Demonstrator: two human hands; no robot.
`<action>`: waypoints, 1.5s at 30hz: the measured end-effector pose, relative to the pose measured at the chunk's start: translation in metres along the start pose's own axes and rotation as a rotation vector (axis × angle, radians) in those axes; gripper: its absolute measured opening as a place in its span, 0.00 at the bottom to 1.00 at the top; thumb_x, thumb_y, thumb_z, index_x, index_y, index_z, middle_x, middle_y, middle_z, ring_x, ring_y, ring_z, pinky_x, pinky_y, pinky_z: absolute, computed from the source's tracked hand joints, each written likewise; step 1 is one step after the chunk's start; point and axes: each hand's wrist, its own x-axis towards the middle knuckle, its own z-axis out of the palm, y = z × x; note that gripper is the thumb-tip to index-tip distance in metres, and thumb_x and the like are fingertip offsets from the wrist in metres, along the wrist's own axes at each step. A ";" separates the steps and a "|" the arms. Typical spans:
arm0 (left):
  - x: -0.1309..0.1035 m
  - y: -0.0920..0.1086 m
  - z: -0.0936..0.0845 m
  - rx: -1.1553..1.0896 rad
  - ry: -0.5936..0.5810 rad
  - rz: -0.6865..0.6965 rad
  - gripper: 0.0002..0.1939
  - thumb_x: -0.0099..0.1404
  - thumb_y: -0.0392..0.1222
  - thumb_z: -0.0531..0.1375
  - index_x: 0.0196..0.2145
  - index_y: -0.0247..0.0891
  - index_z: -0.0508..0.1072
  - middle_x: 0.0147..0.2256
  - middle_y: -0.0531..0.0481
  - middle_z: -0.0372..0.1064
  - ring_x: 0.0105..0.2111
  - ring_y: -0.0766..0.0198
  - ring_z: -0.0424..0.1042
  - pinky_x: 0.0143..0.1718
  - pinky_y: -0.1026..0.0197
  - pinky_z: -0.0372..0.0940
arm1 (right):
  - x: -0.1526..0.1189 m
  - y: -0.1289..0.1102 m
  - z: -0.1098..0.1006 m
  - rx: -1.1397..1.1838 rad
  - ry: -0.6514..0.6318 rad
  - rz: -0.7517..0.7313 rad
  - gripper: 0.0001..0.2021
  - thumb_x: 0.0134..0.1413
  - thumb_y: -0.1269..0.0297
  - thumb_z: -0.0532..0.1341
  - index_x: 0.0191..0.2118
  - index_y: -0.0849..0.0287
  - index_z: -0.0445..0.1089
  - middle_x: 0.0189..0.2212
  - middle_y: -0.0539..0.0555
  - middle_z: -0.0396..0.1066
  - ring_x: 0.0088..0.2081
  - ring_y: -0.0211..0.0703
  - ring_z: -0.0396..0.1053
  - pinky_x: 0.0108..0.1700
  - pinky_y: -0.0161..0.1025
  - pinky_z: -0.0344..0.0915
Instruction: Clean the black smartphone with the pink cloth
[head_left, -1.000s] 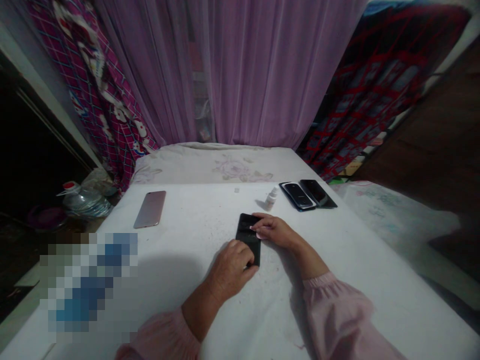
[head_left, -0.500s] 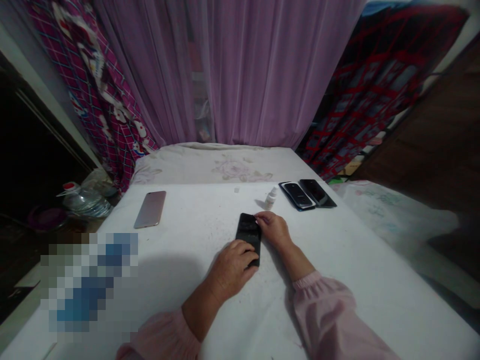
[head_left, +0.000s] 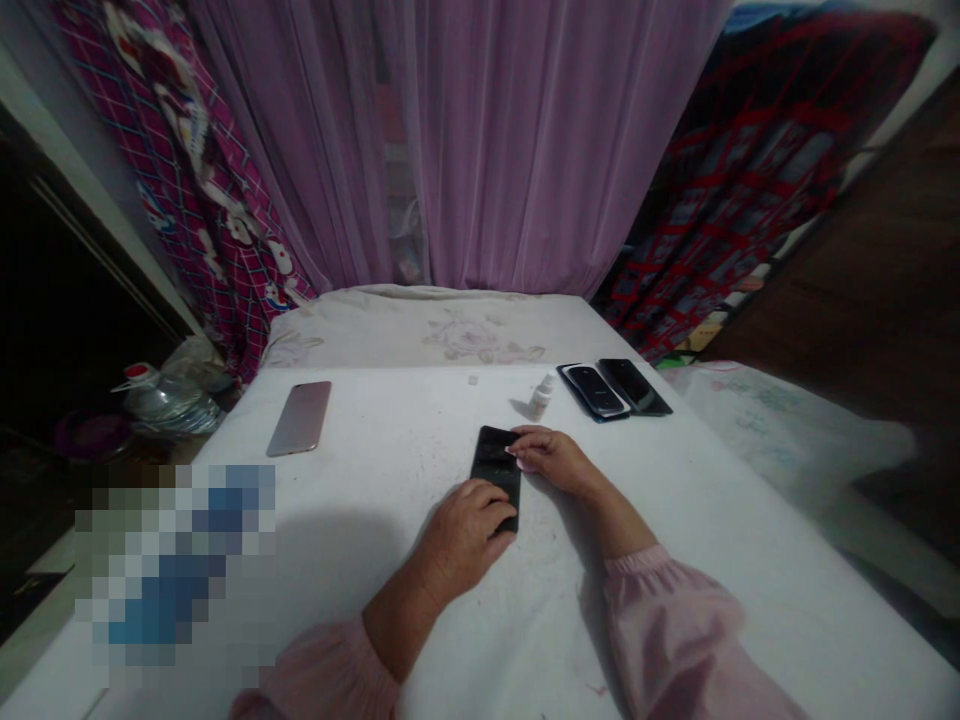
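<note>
A black smartphone lies flat on the white-covered table, its long side pointing away from me. My left hand rests over its lower half, fingers across the surface and thumb along the near edge, gripping it. At the phone's upper right edge is my right hand, its thumb and fingertips pinched together. A tiny pale bit shows at those fingertips, too small to name. Just beyond the right hand stands a small white spray bottle.
A rose-gold phone lies face down at the left. Several dark phones lie at the back right. A small clear square sits near the table's far part. Large plastic bottles stand off the left edge; a purple curtain hangs behind.
My right hand has shifted slightly right and toward me, its fingertips moving down the phone's right edge. The left hand and the phone have stayed nearly still.
</note>
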 end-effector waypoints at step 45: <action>0.000 0.000 0.000 -0.002 0.010 0.014 0.09 0.63 0.38 0.63 0.42 0.41 0.75 0.44 0.47 0.72 0.46 0.57 0.68 0.49 0.53 0.66 | -0.008 -0.013 -0.015 0.045 -0.184 0.037 0.13 0.42 0.54 0.68 0.30 0.59 0.80 0.50 0.62 0.71 0.59 0.58 0.62 0.44 0.45 0.71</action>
